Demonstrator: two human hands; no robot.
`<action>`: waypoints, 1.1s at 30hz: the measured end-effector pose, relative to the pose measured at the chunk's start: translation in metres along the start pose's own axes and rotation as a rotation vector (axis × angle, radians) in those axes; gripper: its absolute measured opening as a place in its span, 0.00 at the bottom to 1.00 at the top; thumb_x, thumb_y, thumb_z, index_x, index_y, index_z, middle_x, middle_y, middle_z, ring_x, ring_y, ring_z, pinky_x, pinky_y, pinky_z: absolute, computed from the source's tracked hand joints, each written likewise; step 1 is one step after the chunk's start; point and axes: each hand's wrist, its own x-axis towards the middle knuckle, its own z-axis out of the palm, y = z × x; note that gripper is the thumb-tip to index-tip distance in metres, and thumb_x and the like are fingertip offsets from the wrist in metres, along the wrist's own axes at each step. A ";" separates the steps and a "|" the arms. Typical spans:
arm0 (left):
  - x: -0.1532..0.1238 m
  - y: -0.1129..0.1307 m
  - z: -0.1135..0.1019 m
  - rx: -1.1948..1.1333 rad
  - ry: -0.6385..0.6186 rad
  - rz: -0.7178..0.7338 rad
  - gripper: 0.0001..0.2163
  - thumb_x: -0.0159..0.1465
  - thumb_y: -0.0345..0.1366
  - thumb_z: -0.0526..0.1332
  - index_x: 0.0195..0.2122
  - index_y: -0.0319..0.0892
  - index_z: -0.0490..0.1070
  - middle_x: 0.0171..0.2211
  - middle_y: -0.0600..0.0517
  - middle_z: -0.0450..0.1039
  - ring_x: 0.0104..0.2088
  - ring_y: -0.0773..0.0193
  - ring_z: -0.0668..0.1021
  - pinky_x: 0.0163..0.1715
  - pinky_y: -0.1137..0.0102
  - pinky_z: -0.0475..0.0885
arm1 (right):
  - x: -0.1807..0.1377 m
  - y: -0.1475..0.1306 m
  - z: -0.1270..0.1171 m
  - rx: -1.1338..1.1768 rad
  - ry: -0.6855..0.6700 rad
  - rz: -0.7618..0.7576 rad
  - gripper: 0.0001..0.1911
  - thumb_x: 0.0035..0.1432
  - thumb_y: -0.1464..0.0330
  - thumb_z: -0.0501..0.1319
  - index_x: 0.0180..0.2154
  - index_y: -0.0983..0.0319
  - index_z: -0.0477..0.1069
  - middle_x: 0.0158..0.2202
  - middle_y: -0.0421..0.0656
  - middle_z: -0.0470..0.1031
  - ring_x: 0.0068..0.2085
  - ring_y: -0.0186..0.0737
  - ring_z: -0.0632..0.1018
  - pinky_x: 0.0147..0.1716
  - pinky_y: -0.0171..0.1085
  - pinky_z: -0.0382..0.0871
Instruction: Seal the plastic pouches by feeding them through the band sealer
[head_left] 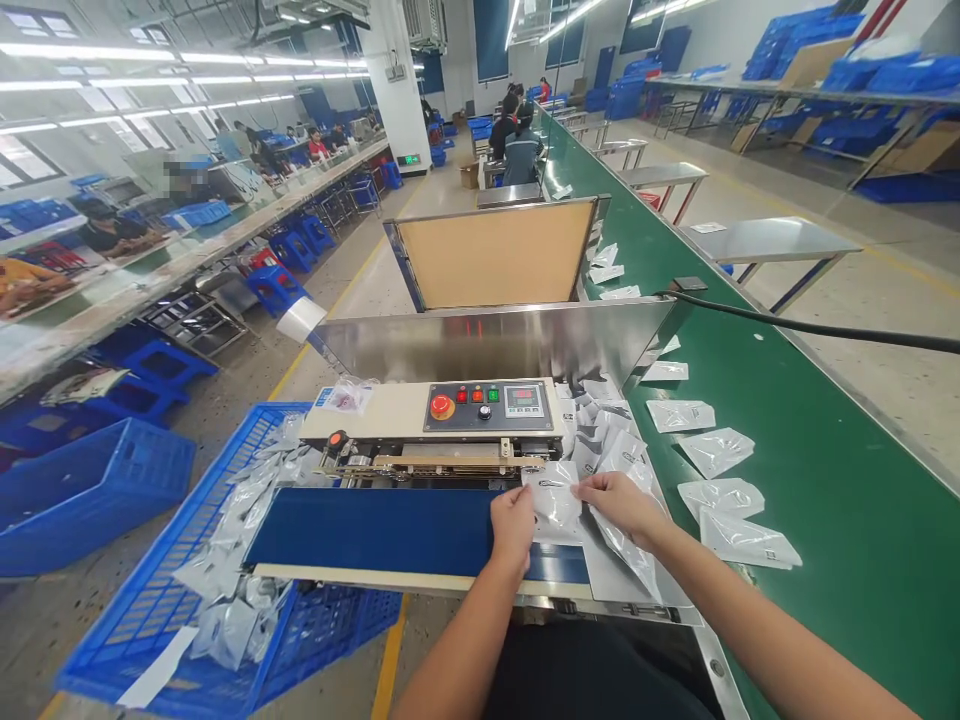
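Between my two hands a white plastic pouch (553, 498) is stretched at the feed end of a band sealer (375, 405). My left hand (513, 525) pinches the pouch's left edge, over the blue conveyor belt (375, 530). At the opposite edge, the fingers of my right hand (621, 502) are closed on the same pouch. The pouch's top edge lies close to the sealer's inlet; whether it is inside I cannot tell. More pouches (611, 440) lie heaped beside and under my right hand on the metal table.
A blue crate (112, 640) filled with pouches stands at the sealer's left end. Several pouches (716, 452) lie on the green conveyor (847, 500) at right. Behind the sealer rises a metal panel (487, 345). A black cable (810, 325) crosses the conveyor. People sit farther back.
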 end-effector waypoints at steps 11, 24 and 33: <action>-0.079 0.019 -0.050 0.410 -0.085 0.457 0.17 0.65 0.51 0.71 0.48 0.44 0.85 0.48 0.41 0.84 0.46 0.47 0.82 0.53 0.58 0.77 | -0.058 -0.001 0.023 0.155 0.218 -0.182 0.30 0.54 0.38 0.70 0.37 0.58 0.84 0.36 0.48 0.85 0.40 0.51 0.83 0.42 0.42 0.77; -0.059 0.006 0.005 0.137 -0.353 0.208 0.31 0.69 0.65 0.60 0.37 0.37 0.82 0.28 0.49 0.76 0.30 0.62 0.71 0.33 0.69 0.68 | -0.062 0.031 0.014 0.448 0.165 -0.093 0.35 0.43 0.38 0.78 0.37 0.62 0.84 0.32 0.45 0.81 0.28 0.39 0.74 0.27 0.38 0.75; -0.028 0.016 0.009 0.098 0.011 0.041 0.20 0.64 0.49 0.70 0.23 0.39 0.75 0.22 0.50 0.74 0.26 0.63 0.78 0.29 0.71 0.73 | -0.041 0.045 -0.011 0.777 0.403 0.128 0.28 0.34 0.52 0.86 0.27 0.62 0.78 0.22 0.40 0.73 0.24 0.34 0.73 0.22 0.32 0.73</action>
